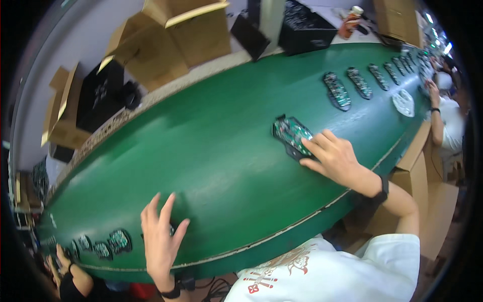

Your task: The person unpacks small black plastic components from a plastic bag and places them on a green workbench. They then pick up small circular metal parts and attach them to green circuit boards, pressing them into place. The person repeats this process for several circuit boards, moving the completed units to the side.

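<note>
Toward the right of the green belt, my right hand (336,157) grips the near end of a circuit board assembly (293,132), a green board with small parts set in a dark housing. Its fingers lie over the board and the thumb is at the near edge. Over the belt's near left part is my left hand (160,236), open, fingers spread. A small dark piece (172,230) shows partly behind that palm; most of it is hidden, so whether the hand touches it I cannot tell.
Similar assemblies (337,91) line the belt's far right, near a white curved piece (403,103). Several smaller round boards (119,241) lie at the left end. Cardboard boxes (196,40) and a black bin (306,35) stand beyond the far edge. Co-workers' hands (433,93) appear at both ends.
</note>
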Demonstrator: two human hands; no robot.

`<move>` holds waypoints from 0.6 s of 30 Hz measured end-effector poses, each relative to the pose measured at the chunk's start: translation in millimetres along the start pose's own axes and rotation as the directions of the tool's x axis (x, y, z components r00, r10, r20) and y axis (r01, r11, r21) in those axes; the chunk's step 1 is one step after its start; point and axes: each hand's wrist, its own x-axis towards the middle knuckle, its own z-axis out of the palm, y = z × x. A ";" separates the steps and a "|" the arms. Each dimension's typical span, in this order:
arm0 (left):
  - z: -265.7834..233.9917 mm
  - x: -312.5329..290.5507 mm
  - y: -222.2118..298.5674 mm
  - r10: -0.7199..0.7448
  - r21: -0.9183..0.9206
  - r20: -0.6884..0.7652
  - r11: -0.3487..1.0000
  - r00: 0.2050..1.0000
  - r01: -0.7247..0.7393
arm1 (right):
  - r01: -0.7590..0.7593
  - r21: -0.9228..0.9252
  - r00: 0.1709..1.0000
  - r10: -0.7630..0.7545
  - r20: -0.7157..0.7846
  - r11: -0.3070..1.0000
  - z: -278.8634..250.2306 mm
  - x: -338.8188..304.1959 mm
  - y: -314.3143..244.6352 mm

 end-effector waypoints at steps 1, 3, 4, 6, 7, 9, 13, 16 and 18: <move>1.1 -9.0 -9.9 -0.020 0.018 -0.005 1.000 1.000 0.020 | -0.053 -0.017 0.999 0.053 0.004 0.998 3.8 7.1 10.0; 0.8 -23.3 -24.3 -0.102 0.018 0.034 0.995 0.994 0.101 | -0.120 -0.059 0.989 0.124 0.085 0.991 3.2 17.9 21.6; -1.4 -29.9 -31.7 -0.158 0.010 0.066 0.987 0.985 0.158 | -0.130 -0.085 0.978 0.142 0.155 0.988 -0.4 25.5 26.1; -1.1 -39.0 -43.7 -0.179 0.010 0.042 0.984 0.983 0.178 | -0.126 -0.047 0.947 0.134 0.292 0.991 -21.4 45.0 39.6; 1.6 -39.1 -49.0 -0.132 0.029 -0.005 0.991 0.991 0.132 | -0.171 -0.022 0.937 0.169 0.307 0.985 -36.5 57.0 46.7; 4.8 -40.2 -54.1 -0.111 0.039 -0.067 0.993 0.992 0.114 | -0.243 0.055 0.915 0.210 0.345 0.969 -61.4 93.9 64.2; 8.9 -40.6 -65.1 -0.191 0.034 -0.148 0.980 0.970 0.198 | -0.335 -0.094 0.933 0.316 -0.172 0.937 -60.2 166.3 148.4; 23.7 -49.7 -93.5 -0.341 0.129 -0.278 0.913 0.898 0.386 | -0.415 -0.171 0.891 0.361 -0.276 0.894 -23.8 209.2 223.7; 29.5 -60.8 -112.8 -0.527 0.147 -0.285 0.801 0.800 0.580 | -0.471 -0.075 0.881 0.473 0.010 0.879 -6.4 243.0 244.4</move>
